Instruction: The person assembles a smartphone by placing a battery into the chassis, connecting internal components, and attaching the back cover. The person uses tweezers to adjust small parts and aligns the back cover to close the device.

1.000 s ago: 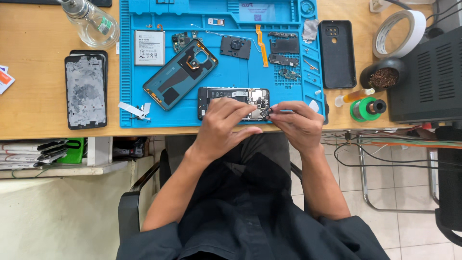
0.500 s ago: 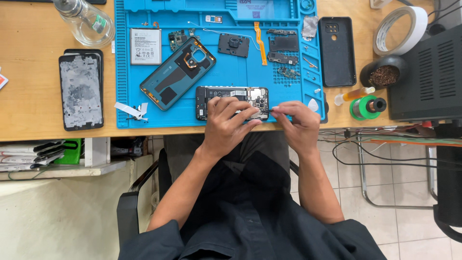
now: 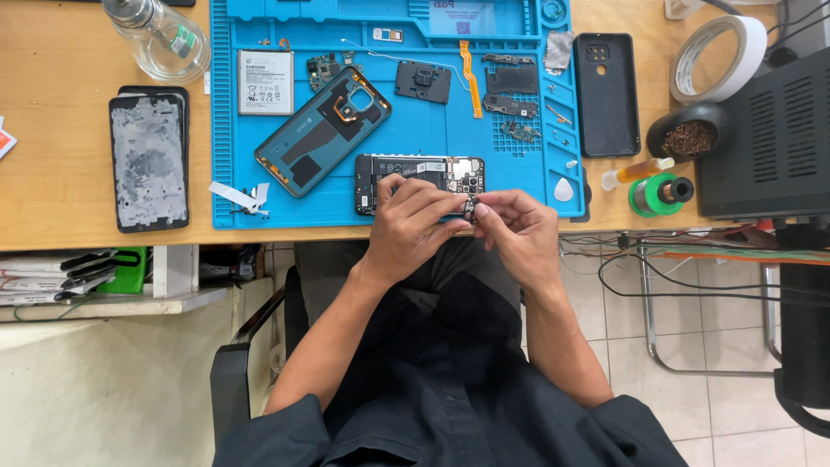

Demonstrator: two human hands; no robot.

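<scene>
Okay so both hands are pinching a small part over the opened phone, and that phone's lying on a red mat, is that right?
Not quite: the mat is blue, not red, as the head view shows. Both the left hand and the right hand do pinch a small part by the opened phone.

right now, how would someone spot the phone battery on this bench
Find the blue repair mat on the wooden desk. Near its top left corner lies the battery, beside the teal back cover. It is the mat's only pale, flat rectangle.
</scene>
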